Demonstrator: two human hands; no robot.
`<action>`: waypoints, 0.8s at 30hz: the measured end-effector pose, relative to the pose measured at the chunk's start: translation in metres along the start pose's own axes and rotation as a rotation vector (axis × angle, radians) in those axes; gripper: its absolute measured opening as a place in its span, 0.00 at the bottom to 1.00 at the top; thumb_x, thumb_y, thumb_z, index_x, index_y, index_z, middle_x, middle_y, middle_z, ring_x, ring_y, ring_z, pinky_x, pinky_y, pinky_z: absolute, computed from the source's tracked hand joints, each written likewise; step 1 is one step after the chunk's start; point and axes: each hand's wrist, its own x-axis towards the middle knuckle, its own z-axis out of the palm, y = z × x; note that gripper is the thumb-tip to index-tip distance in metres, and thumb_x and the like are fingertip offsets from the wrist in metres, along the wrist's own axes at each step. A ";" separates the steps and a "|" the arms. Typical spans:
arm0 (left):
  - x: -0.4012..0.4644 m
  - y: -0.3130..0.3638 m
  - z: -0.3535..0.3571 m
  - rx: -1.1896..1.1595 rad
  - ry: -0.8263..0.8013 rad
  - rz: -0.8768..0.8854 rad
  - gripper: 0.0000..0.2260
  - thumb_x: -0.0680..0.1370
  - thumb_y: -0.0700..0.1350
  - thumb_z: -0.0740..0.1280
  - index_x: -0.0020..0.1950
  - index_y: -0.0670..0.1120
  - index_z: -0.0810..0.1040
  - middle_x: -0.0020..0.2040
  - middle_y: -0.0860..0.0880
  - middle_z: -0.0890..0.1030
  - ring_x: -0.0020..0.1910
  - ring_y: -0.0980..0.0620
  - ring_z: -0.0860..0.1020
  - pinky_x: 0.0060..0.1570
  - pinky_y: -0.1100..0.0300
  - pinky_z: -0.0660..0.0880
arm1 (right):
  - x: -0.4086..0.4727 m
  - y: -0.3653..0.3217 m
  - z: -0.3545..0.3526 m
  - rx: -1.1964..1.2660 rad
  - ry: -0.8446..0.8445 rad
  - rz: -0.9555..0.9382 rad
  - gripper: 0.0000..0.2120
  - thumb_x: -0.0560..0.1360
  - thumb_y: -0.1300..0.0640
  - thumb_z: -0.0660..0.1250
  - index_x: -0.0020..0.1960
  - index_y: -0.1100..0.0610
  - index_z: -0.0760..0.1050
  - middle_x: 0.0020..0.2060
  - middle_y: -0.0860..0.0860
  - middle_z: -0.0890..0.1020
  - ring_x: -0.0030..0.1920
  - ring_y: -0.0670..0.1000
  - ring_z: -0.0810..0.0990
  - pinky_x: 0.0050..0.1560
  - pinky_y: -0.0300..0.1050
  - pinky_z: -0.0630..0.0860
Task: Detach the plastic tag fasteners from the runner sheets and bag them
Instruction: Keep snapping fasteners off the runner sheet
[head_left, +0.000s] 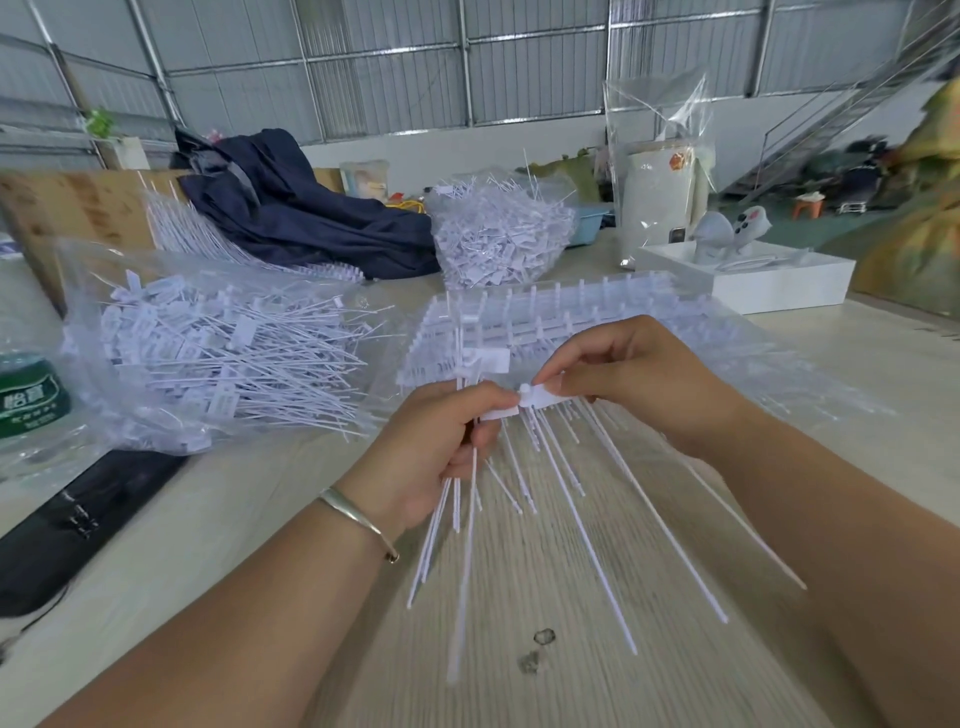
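- Nearest, the pale wood-grain surface (519, 597) carries the long thin white tails of the fasteners, which fan toward the viewer.
- The left hand (441, 441), with a silver bangle (358, 519) on its wrist, grips a bundle of loose white plastic tag fasteners (462, 519) by their heads, seemingly gathering detached ones until there are enough to bag.
- The right hand (639, 374) pinches the flat head of a single white fastener (540, 397) just beside the left thumb, likely so it can be twisted off its runner.
- Just beyond the hands lies a stack of white runner sheets (561, 317), close enough to feed the work.
- To the left, an open clear plastic bag (208, 364) holds many detached fasteners, its mouth facing the hands for easy dropping in.
- Near left sit a green-labelled bottle (31, 395) and a flat black case (78, 525).
- Farther back stand another filled clear bag (498, 239), a dark blue cloth heap (311, 208) and a white tray (753, 275).
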 end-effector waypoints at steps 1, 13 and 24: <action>0.000 0.001 -0.001 0.019 -0.009 0.002 0.11 0.74 0.41 0.67 0.31 0.47 0.72 0.23 0.51 0.65 0.20 0.55 0.59 0.20 0.67 0.53 | 0.000 -0.001 -0.001 0.018 -0.022 0.006 0.04 0.71 0.68 0.71 0.44 0.62 0.84 0.32 0.56 0.82 0.36 0.45 0.77 0.41 0.36 0.72; -0.007 0.008 0.003 0.223 -0.366 -0.088 0.04 0.67 0.41 0.69 0.34 0.46 0.76 0.21 0.52 0.60 0.20 0.56 0.57 0.21 0.69 0.53 | -0.002 -0.011 -0.009 -0.009 -0.240 0.136 0.06 0.60 0.64 0.68 0.32 0.58 0.84 0.19 0.48 0.64 0.25 0.46 0.60 0.28 0.36 0.58; -0.005 0.005 0.007 0.678 -0.300 -0.070 0.08 0.67 0.43 0.72 0.29 0.43 0.76 0.20 0.54 0.64 0.19 0.55 0.63 0.21 0.66 0.59 | -0.003 -0.012 -0.003 -0.174 -0.317 0.195 0.14 0.64 0.68 0.68 0.24 0.54 0.77 0.21 0.49 0.66 0.26 0.45 0.62 0.30 0.38 0.60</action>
